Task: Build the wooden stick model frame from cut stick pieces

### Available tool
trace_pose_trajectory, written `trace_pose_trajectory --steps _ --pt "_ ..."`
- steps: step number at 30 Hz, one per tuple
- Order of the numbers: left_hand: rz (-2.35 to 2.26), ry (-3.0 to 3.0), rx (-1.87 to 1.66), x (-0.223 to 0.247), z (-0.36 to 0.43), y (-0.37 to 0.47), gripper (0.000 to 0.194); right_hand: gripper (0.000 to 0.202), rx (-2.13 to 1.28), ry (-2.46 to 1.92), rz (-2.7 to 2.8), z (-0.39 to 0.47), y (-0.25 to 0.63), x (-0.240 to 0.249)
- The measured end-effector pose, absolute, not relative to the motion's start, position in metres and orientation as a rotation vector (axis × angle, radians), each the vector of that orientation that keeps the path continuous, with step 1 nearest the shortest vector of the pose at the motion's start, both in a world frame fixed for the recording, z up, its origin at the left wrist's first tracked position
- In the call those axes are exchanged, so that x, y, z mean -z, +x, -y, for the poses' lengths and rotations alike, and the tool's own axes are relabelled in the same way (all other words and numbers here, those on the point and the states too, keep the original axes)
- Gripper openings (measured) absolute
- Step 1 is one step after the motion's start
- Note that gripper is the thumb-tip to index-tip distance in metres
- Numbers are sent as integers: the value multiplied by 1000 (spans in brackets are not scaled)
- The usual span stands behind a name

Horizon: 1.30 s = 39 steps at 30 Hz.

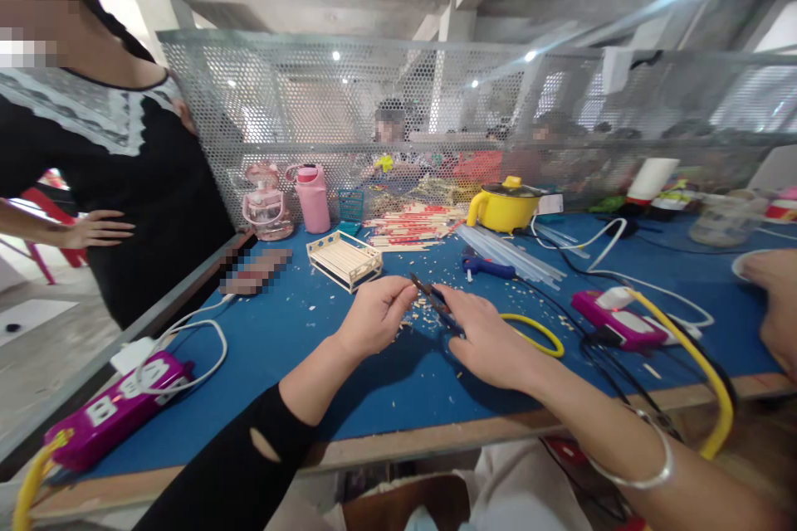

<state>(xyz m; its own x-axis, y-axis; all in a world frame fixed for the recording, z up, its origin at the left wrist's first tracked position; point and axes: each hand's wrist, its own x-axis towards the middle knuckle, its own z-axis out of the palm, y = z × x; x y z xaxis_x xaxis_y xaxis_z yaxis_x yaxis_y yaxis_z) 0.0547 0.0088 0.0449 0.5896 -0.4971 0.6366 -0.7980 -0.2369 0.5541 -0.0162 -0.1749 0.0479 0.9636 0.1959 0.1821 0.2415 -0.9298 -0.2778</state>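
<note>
Head view: my right hand grips small dark cutters, tips angled up-left toward my left hand. Its fingers pinch something too small to identify, just beside the blades, above the blue desk.

black torn sleeve on left arm, silver bangle on right wrist.

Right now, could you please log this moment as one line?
left hand: pinching small piece | right hand: gripping cutters | surface: blue table, wood chips scattered | nearby: stick tray
</note>
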Motion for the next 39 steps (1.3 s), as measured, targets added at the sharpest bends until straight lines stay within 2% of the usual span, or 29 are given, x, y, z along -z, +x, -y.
trace_pose_trajectory --steps 5,11,14,20,23,26,32,35,39 --pt "986 1771 -262 -42 -5 50 39 85 99 -2820 314 175 -21 -54" --pt "959 1731 -193 -38 -3 49 45 86 55 -2796 325 176 -24 -56" --pt "953 1727 -203 -40 -3 48 43 81 160 -2737 364 179 -22 -51" --pt "947 1784 -365 -46 -3 41 38 55 403 -2549 357 175 -18 -42" --pt "934 1787 -410 -46 -3 39 37 43 402 -2481 323 171 -19 -44" --pt "898 1768 -450 -43 -3 40 27 36 368 -2382 311 167 -21 -46" --pt "928 1970 -806 -37 -3 49 20 22 241 -2185 273 157 -22 -50" --pt "935 2014 -876 -37 -4 52 22 23 99 -2117 209 156 -22 -52" --pt "847 1975 -791 -40 -2 51 25 38 -36 -2104 206 163 -22 -55"
